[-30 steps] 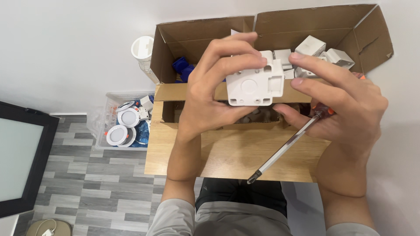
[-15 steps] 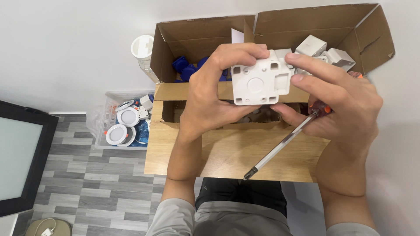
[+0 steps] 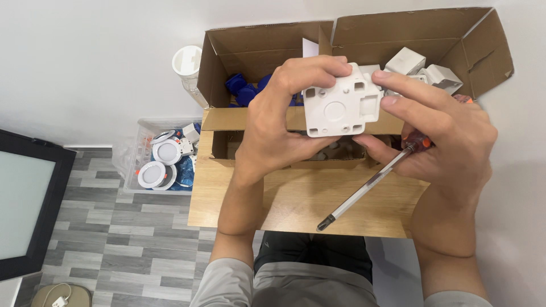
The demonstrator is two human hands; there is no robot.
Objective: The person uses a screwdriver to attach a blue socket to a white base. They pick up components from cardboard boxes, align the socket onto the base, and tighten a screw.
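Hands gripped the white square plastic switch housing point(image 3: 341, 102), raised higher than a second earlier; right hand point(image 3: 443, 142) also clasped the orange-handled screwdriver point(image 3: 369, 185), left hand point(image 3: 278, 125) opposite.

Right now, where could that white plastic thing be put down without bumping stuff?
The near cardboard flap, between the left hand and the screwdriver, is bare. Inside the box it is crowded: blue parts left, white blocks right. The floor bin of round lights is full too.
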